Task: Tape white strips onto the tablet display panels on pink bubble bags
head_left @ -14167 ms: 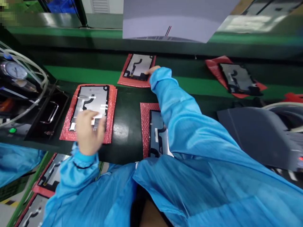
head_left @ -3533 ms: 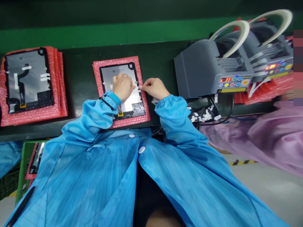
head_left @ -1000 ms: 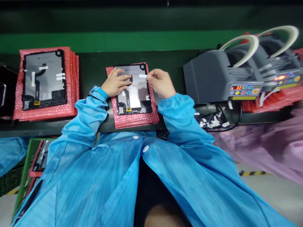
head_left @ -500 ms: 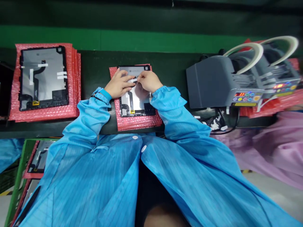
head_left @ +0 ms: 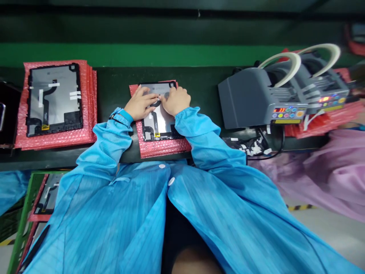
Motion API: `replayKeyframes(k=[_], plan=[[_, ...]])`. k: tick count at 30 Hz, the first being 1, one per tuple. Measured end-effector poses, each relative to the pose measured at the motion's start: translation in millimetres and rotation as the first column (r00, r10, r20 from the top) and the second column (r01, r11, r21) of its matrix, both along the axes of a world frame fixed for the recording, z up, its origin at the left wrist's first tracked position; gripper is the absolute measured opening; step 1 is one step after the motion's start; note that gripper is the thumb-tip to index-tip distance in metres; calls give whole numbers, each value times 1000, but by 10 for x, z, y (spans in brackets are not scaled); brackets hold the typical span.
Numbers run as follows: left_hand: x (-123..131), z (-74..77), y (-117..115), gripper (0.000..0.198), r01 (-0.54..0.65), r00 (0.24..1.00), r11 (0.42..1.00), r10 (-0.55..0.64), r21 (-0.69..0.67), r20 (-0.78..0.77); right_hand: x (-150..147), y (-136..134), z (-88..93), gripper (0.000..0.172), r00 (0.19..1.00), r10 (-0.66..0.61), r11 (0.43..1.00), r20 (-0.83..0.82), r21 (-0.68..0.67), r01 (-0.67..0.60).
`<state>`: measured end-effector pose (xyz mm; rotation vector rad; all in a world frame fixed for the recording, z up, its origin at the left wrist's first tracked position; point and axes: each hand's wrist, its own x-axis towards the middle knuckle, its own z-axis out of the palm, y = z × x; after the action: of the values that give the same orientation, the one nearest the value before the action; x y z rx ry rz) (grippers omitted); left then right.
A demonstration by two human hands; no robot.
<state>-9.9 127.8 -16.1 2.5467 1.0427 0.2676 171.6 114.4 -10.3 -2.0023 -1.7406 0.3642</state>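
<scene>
A flat display panel (head_left: 163, 118), grey-backed in a black frame with a black flex cable and a yellow-marked connector, lies on red bubble-wrap bags (head_left: 165, 149) at the table's middle. My left hand (head_left: 141, 103) rests on its upper left part, fingers spread, fingertips near the top of the cable. From the other side, my right hand (head_left: 177, 102) lies over the upper right part. Its thumb reaches left and presses on the panel close to my left fingertips, while the other fingers are curled. Whatever sits under the thumb is hidden.
To the left, a similar panel (head_left: 58, 101) with white tape strips tops a stack of red bags (head_left: 89, 102). Two grey tape dispensers (head_left: 246, 99) stand right, with cables and white scraps (head_left: 255, 146) before them. A green crate (head_left: 28, 198) is lower left; a pink-purple sleeve (head_left: 322, 163) is at right.
My right hand has gone from pinching a white tape strip to pressing with its thumb at about that spot. My left hand stays spread on the panel. The view has shifted slightly.
</scene>
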Motion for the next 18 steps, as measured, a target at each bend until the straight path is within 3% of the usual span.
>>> replayKeyframes(k=[3, 5, 7, 8, 10, 12, 13, 15, 18], plan=[[-26, -63, 41, 50, 8, 1000, 1000, -8, 25, 0, 233, -146, -17, 24, 995, -86, 996, -45, -17, 86], [-59, -95, 67, 51, 9, 1000, 999, -10, 39, 23, 520, -435, 22, 26, 977, -161, 986, -138, 13, 165], [-94, -88, 74, 51, -12, 996, 998, 7, 59, 86, 879, -852, 18, 35, 928, -229, 950, -292, 142, 280], [-104, -65, 68, 50, -33, 991, 997, 23, 74, 131, 1066, -1077, -10, 41, 885, -269, 905, -380, 216, 368], [-87, 20, 31, 46, -90, 972, 989, 60, 121, 229, 1416, -1479, -100, 51, 765, -352, 745, -539, 333, 578], [3, 138, -48, 39, -128, 951, 976, 71, 175, 300, 1710, -1730, -195, 58, 639, -403, 572, -655, 365, 735], [79, 199, -105, 36, -128, 945, 971, 58, 202, 321, 1831, -1783, -229, 59, 590, -415, 522, -693, 350, 778], [277, 308, -245, 34, -84, 944, 966, -1, 244, 329, 2015, -1767, -264, 58, 529, -421, 517, -737, 285, 807], [566, 387, -442, 32, 27, 956, 967, -99, 253, 277, 2138, -1616, -259, 53, 530, -404, 586, -746, 234, 776]])
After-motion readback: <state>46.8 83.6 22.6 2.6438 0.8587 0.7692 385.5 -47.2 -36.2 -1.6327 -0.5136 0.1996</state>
